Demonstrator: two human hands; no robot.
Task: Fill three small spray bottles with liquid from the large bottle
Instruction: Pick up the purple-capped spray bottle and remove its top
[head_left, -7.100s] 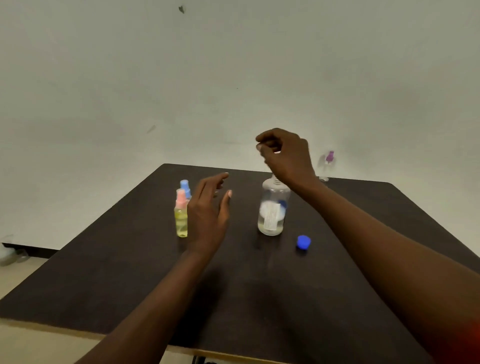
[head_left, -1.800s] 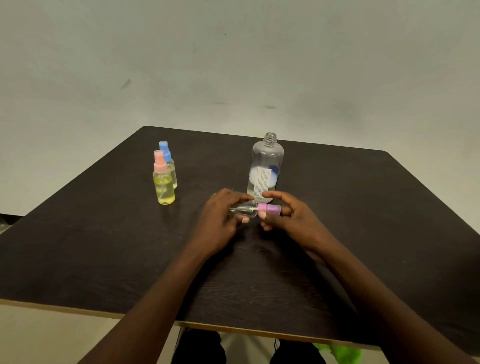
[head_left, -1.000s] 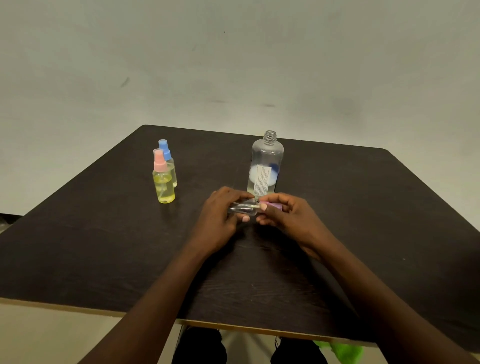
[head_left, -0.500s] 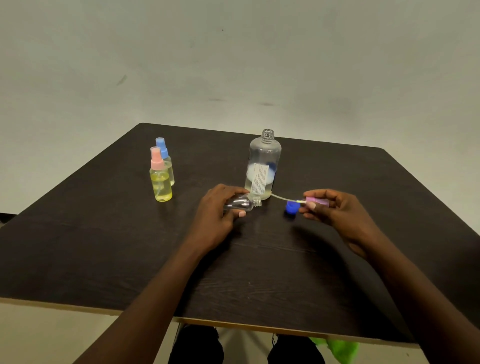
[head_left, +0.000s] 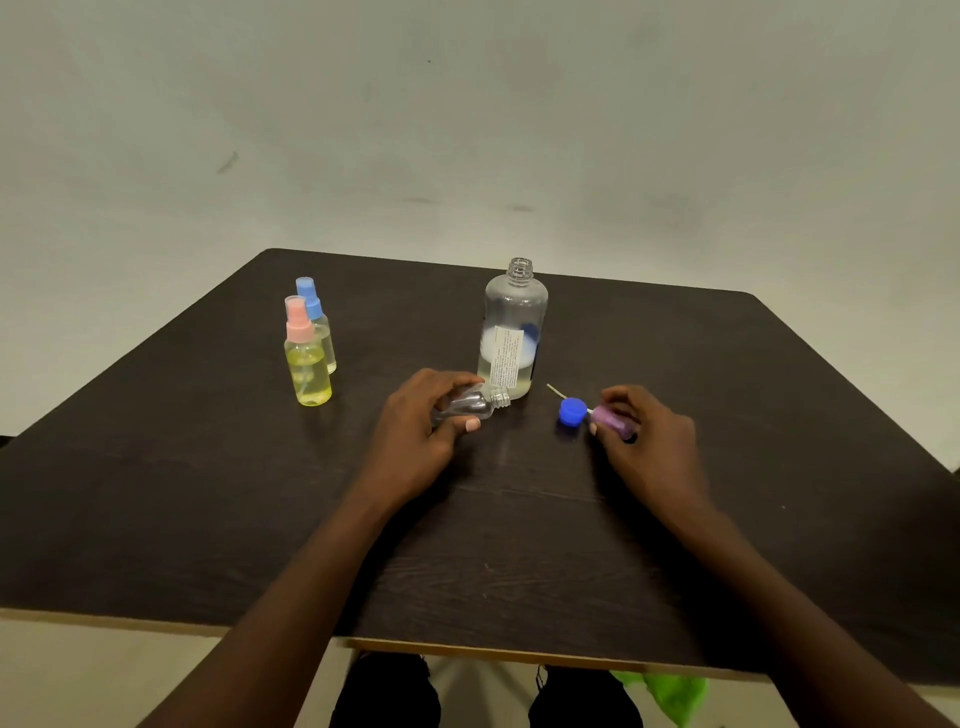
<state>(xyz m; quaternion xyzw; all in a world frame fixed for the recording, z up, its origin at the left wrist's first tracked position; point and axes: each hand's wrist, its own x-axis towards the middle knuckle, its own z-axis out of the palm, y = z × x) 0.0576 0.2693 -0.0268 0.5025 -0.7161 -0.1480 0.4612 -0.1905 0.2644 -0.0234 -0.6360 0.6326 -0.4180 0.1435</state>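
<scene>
Both forearms extend from the bottom edge toward frame centre. Left hand (head_left: 418, 436), centre frame, is curled, fingers closed in a grasp. Right hand (head_left: 647, 441), centre right, is palm-down with fingertips pinched.

large bottle (head_left: 511, 332): clear, uncapped, upright, mid-surface
empty spray bottle (head_left: 475, 404): clear, topless, tilted, mouth toward the large bottle
purple sprayer top (head_left: 612, 417): right, lying sideways
pink-topped (head_left: 305, 353) and blue-topped (head_left: 318, 325) bottles: upright, far left

Only print around is the white paper label (head_left: 506, 358) on the large clear plastic bottle (head_left: 511, 332). It sits just past the left hand's fingertips (head_left: 471, 425). Way too tiny to read.
</scene>
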